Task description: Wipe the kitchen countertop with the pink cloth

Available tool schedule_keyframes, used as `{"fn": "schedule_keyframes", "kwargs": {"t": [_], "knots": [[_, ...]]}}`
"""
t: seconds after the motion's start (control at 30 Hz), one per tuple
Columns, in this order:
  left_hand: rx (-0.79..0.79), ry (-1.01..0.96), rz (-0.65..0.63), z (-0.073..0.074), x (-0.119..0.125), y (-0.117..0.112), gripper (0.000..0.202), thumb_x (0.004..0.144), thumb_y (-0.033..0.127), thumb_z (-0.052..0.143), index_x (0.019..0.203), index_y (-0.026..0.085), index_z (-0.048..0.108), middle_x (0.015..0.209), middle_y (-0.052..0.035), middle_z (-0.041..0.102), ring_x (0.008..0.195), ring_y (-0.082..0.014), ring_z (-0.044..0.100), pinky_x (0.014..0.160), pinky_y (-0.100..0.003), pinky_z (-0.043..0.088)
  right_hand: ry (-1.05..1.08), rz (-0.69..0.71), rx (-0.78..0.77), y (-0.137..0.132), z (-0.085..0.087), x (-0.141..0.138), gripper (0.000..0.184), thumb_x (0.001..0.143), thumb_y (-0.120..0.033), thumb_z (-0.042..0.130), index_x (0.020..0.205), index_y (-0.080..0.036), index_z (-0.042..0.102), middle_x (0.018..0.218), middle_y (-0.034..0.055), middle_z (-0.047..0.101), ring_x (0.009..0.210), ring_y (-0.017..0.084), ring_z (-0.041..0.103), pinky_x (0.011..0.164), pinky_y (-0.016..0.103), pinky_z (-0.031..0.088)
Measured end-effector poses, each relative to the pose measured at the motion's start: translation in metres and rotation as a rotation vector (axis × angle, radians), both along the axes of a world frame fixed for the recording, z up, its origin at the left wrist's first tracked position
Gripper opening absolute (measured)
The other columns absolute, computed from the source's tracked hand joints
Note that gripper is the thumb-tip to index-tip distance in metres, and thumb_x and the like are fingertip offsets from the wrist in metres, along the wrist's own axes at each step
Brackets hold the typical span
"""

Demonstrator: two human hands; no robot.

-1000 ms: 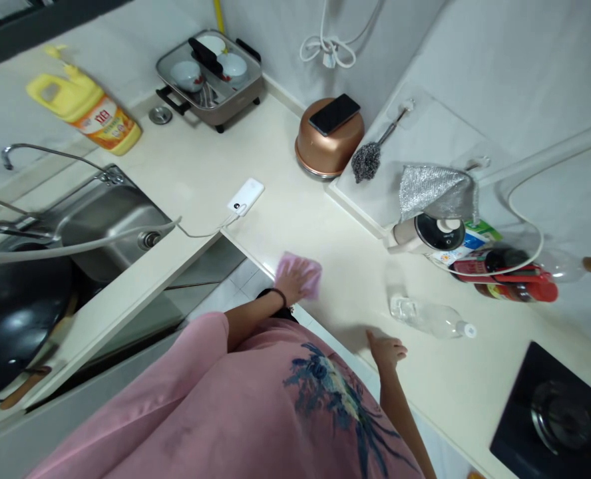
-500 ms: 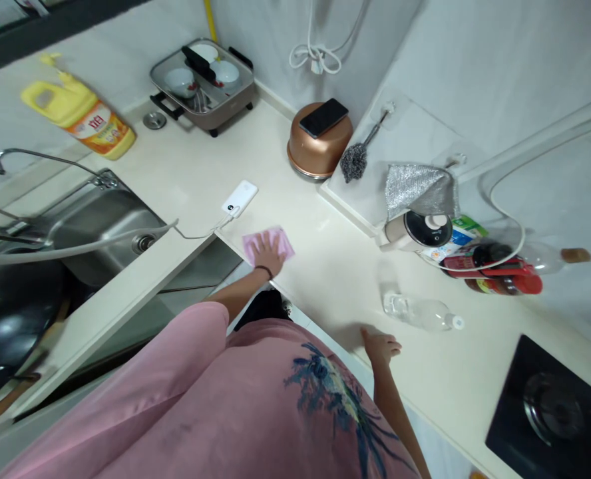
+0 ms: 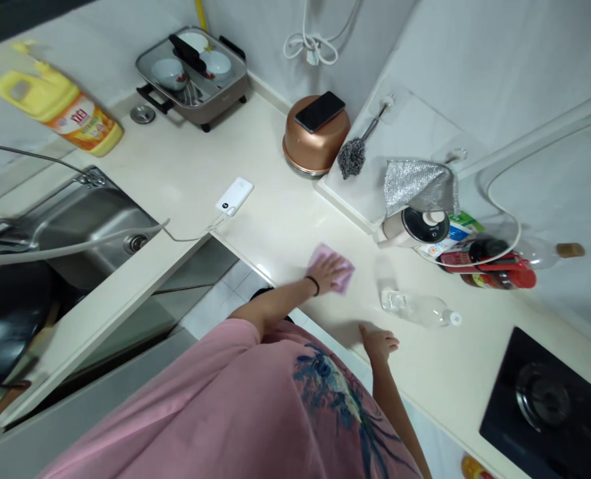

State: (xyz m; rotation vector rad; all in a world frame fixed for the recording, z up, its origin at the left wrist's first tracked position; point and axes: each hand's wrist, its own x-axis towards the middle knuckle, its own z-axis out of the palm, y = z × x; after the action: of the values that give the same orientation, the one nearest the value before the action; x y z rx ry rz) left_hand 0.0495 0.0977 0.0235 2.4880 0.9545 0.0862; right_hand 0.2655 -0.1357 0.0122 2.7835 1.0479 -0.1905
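Note:
My left hand (image 3: 325, 274), with a dark band on its wrist, lies palm down on a pink cloth (image 3: 341, 271) and presses it onto the cream counter (image 3: 285, 219). The cloth sits near the counter's front edge, just left of a clear plastic bottle (image 3: 418, 309) lying on its side. My right hand (image 3: 379, 342) rests on the counter's front edge below the bottle, fingers apart and holding nothing.
A white power bank (image 3: 234, 195) with a cable lies to the left, by the sink (image 3: 96, 219). A copper pot (image 3: 315, 143) carries a phone (image 3: 320, 111). Sauce bottles (image 3: 490, 266) and a round-lidded jar (image 3: 418, 226) crowd the right. A black hob (image 3: 550, 399) sits at lower right.
My left hand slid the pink cloth left toward the counter's corner, then back right to beside the clear bottle. My right hand stayed on the counter edge.

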Motion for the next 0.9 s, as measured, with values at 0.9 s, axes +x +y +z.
{"fn": "schedule_keyframes", "kwargs": {"t": [0.9], "knots": [[0.052, -0.059, -0.273, -0.014, 0.069, -0.028, 0.069, 0.095, 0.053, 0.064, 0.162, 0.043, 0.050, 0.177, 0.0029, 0.033, 0.167, -0.0282, 0.019, 0.136, -0.059, 0.005, 0.113, 0.299, -0.087, 0.038, 0.021, -0.030, 0.116, 0.093, -0.082, 0.045, 0.148, 0.020, 0.039, 0.144, 0.0496, 0.048, 0.143, 0.056, 0.044, 0.116, 0.068, 0.039]]}}
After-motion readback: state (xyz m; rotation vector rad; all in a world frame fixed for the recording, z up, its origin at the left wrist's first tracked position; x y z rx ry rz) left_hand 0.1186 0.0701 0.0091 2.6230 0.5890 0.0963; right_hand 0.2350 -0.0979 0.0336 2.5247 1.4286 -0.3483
